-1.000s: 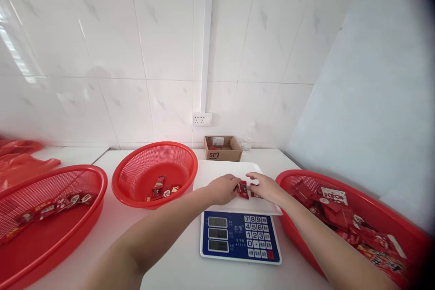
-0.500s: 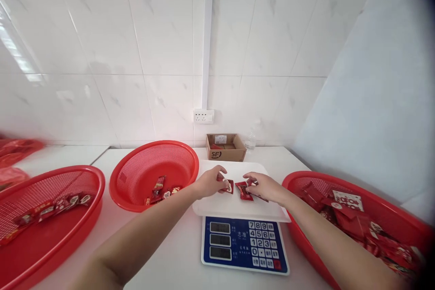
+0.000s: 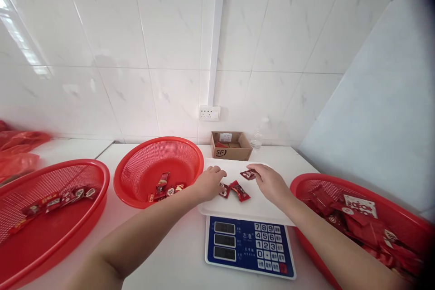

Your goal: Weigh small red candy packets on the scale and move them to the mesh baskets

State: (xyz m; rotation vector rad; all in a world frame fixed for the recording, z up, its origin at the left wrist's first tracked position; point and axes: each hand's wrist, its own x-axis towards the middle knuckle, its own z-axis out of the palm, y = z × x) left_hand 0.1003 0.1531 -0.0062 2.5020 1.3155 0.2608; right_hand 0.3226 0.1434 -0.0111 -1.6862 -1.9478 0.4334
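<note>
On the white weighing tray of a scale lie small red wrapped snack packets. My left hand is over the tray's left side, its fingers curved and apart. Just beside its thumb lies a dark red packet, partly covered by the hand. Another red packet rests at a slant between my two hands. My right hand pinches a third packet by its right end, toward the back of the tray.
The scale's blue keypad panel faces me. Red baskets holding packets stand at the far left, left of the scale and at right. Behind are a cardboard box and a clear bottle. Red plastic bags lie far left.
My right hand has moved back on the tray with a packet in its fingers. My left hand has drawn slightly left from its packet. The view has shifted a little.
</note>
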